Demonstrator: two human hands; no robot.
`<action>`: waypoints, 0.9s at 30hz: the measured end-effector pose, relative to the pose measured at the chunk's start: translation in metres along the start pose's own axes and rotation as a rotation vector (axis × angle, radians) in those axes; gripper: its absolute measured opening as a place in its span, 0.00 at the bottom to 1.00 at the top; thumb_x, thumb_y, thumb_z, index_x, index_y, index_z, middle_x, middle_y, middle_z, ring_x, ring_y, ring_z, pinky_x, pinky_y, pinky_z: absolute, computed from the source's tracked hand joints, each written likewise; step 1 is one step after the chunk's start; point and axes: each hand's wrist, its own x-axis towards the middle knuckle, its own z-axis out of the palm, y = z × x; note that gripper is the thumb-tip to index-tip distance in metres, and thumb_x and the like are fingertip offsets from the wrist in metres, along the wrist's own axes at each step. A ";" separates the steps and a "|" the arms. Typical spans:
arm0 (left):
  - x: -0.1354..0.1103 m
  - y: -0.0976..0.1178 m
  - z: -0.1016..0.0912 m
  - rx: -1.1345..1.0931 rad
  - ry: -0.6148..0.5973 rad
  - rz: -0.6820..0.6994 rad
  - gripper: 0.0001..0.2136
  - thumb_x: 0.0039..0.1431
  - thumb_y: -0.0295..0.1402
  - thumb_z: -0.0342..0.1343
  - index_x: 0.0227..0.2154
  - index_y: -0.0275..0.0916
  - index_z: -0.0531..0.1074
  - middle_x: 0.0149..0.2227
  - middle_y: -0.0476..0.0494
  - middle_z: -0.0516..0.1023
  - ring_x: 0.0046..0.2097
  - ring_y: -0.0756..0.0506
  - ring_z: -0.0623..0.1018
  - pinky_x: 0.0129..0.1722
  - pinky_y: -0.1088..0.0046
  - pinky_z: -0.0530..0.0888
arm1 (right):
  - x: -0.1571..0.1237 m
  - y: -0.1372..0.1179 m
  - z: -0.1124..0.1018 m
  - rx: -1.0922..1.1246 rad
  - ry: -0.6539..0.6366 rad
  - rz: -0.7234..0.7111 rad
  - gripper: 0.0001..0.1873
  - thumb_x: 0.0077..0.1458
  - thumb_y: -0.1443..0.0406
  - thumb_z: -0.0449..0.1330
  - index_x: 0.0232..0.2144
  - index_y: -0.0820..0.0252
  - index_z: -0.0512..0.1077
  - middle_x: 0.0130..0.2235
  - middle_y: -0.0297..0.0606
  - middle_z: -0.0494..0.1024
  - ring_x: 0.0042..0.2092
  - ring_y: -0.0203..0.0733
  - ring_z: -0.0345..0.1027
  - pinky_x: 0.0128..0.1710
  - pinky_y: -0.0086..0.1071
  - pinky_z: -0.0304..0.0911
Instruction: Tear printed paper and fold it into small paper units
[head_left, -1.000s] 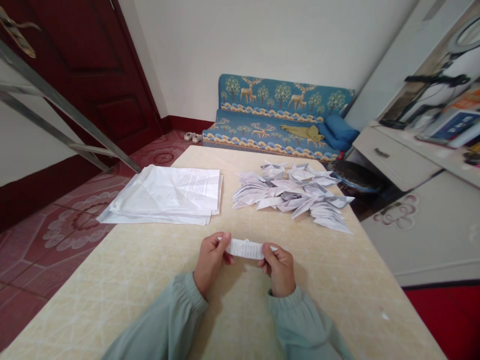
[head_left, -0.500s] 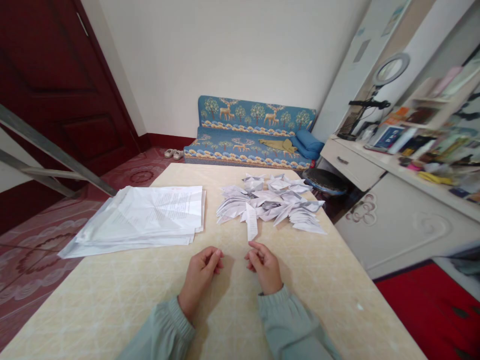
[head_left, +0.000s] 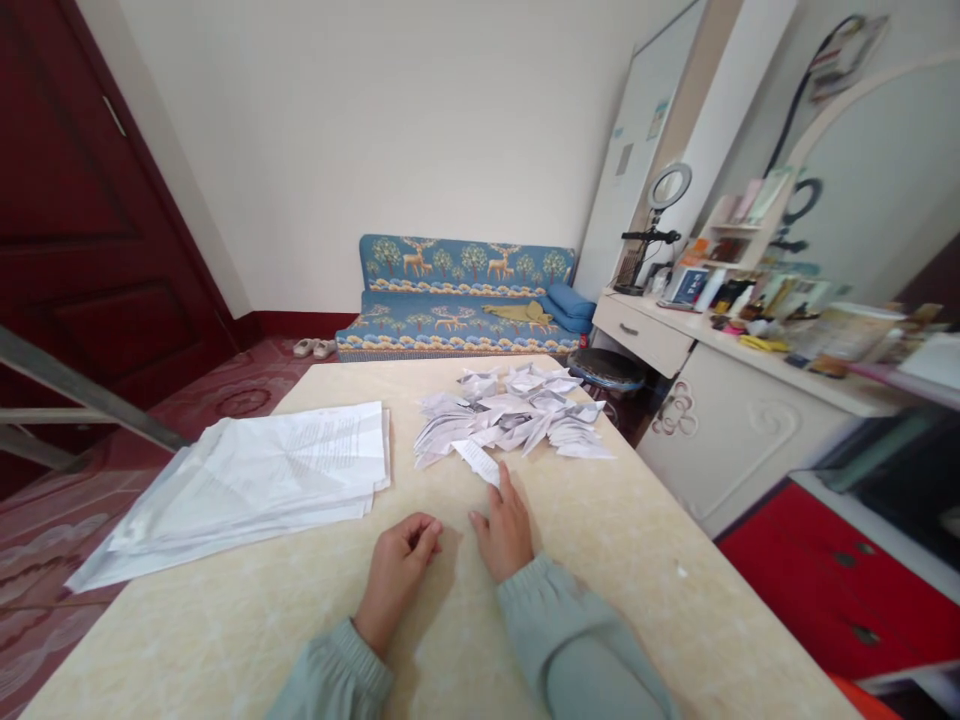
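My right hand reaches forward over the table, index finger stretched out and touching the near end of a small folded paper strip. Its thumb stands apart from the fingers. Just beyond, the strip's far end meets a pile of folded white paper pieces with pointed tips. To the left, my left hand rests on the tabletop, loosely curled with the thumb against the index finger. I see nothing in it. A stack of printed white sheets, creased on top, lies beyond it on the left.
The table has a pale yellow patterned cover. Behind it stands a blue sofa. At the right are a round black stool and a cream dresser crowded with bottles. Grey metal bars slant in at the left.
My right hand has reached forward, its index finger straightening onto the paper strip, which has turned from nearly upright to slanted. The left hand stays curled. The view has swung slightly right and upward.
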 end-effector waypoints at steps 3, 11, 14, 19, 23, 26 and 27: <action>-0.001 0.000 -0.001 -0.008 0.014 0.022 0.16 0.55 0.45 0.51 0.23 0.37 0.71 0.19 0.49 0.70 0.23 0.48 0.68 0.25 0.75 0.62 | 0.002 0.011 0.003 0.211 0.106 0.005 0.18 0.45 0.70 0.57 0.42 0.65 0.74 0.58 0.50 0.62 0.59 0.52 0.56 0.58 0.42 0.52; -0.002 -0.002 -0.001 -0.014 0.017 0.042 0.17 0.55 0.46 0.50 0.24 0.36 0.72 0.19 0.48 0.71 0.23 0.48 0.68 0.25 0.75 0.62 | 0.033 0.067 -0.027 0.387 0.163 0.104 0.08 0.42 0.66 0.57 0.22 0.61 0.76 0.26 0.37 0.77 0.30 0.42 0.71 0.32 0.35 0.67; -0.001 -0.003 -0.002 0.001 0.008 0.054 0.16 0.55 0.45 0.50 0.24 0.37 0.72 0.20 0.49 0.72 0.23 0.48 0.69 0.25 0.75 0.63 | 0.051 0.095 -0.057 0.324 0.140 0.123 0.06 0.39 0.65 0.60 0.17 0.61 0.75 0.22 0.36 0.77 0.28 0.43 0.71 0.33 0.37 0.66; 0.000 -0.005 -0.002 0.038 -0.003 0.062 0.15 0.57 0.43 0.50 0.25 0.37 0.72 0.20 0.49 0.72 0.24 0.48 0.70 0.26 0.75 0.63 | 0.047 0.111 -0.092 0.148 0.217 0.086 0.08 0.43 0.67 0.57 0.23 0.61 0.77 0.44 0.46 0.76 0.48 0.49 0.67 0.52 0.43 0.57; 0.000 -0.005 -0.001 0.062 0.002 0.056 0.15 0.57 0.44 0.50 0.25 0.37 0.72 0.20 0.49 0.72 0.24 0.48 0.70 0.26 0.75 0.63 | 0.019 0.084 -0.080 0.077 0.126 -0.010 0.15 0.47 0.64 0.58 0.39 0.61 0.76 0.50 0.46 0.73 0.52 0.48 0.64 0.55 0.42 0.54; 0.000 -0.006 0.001 0.056 -0.006 0.042 0.15 0.56 0.44 0.50 0.25 0.38 0.73 0.20 0.49 0.73 0.24 0.48 0.70 0.26 0.75 0.63 | 0.002 0.054 -0.055 -0.119 -0.037 -0.079 0.30 0.51 0.57 0.58 0.54 0.65 0.65 0.61 0.50 0.60 0.62 0.54 0.48 0.61 0.51 0.38; -0.001 -0.006 0.001 0.055 -0.010 0.037 0.15 0.55 0.44 0.51 0.26 0.38 0.73 0.20 0.49 0.73 0.24 0.47 0.70 0.26 0.75 0.63 | -0.002 0.046 -0.047 -0.174 -0.118 -0.083 0.34 0.52 0.54 0.57 0.56 0.68 0.62 0.62 0.53 0.57 0.63 0.56 0.45 0.61 0.52 0.37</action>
